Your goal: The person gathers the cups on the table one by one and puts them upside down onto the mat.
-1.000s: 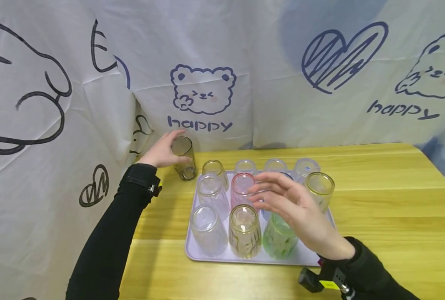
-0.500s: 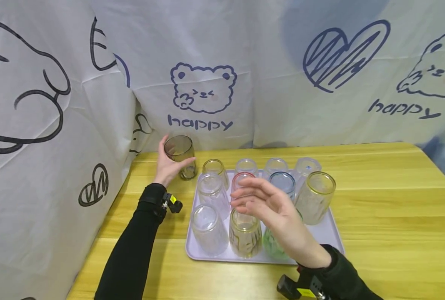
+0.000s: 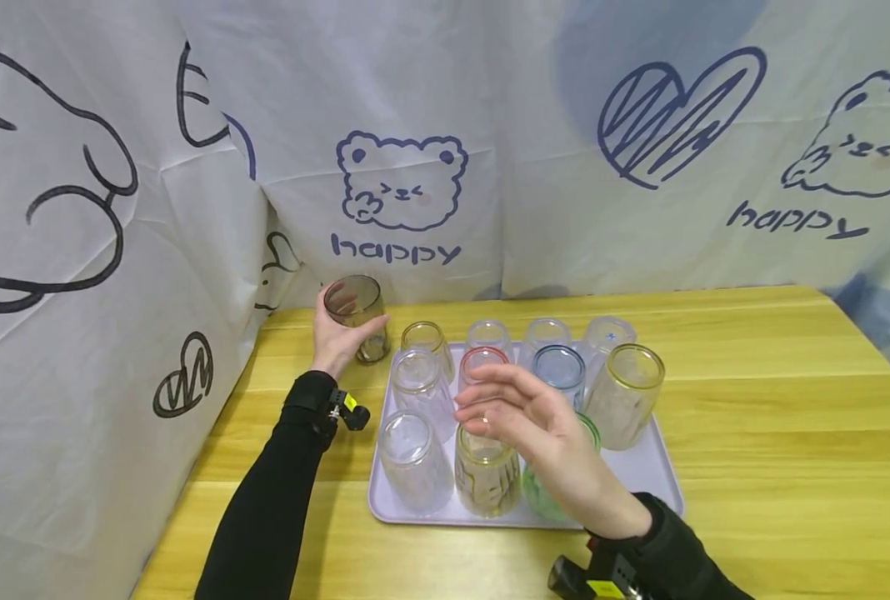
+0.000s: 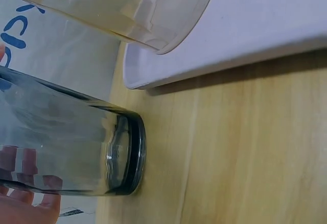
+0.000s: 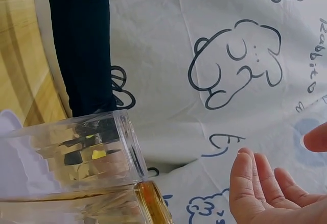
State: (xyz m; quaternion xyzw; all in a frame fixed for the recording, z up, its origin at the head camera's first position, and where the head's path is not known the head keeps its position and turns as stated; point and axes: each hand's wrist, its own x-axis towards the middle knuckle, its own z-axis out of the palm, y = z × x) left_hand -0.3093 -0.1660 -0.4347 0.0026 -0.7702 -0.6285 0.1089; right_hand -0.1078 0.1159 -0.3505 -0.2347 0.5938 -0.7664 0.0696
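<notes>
My left hand [image 3: 332, 340] wraps round a smoke-grey drinking glass [image 3: 373, 346], which stands mouth up on the table behind and left of a tray. In the left wrist view the grey glass [image 4: 66, 137] has the fingertips showing through its wall, its thick base near the tabletop. Over the tray hovers my right hand [image 3: 546, 442], fingers loosely bent and holding nothing. It partly hides a green glass [image 3: 538, 496] and a yellow-tinted glass [image 3: 487, 483]. The right wrist view shows the right hand [image 5: 271, 193] apart from the nearby glasses.
The pale lilac tray [image 3: 658, 479] carries several glasses, apparently mouth down. Among them are a blue glass [image 3: 561, 367], a red-rimmed glass [image 3: 482, 357], a yellow-rimmed glass [image 3: 625, 400] and a clear glass [image 3: 417, 475]. A printed cloth [image 3: 550, 225] hangs behind the wooden table [image 3: 775, 417].
My left hand has moved round the far left side of the grey glass and now grips it. The right hand has drifted left over the tray, uncovering the blue glass.
</notes>
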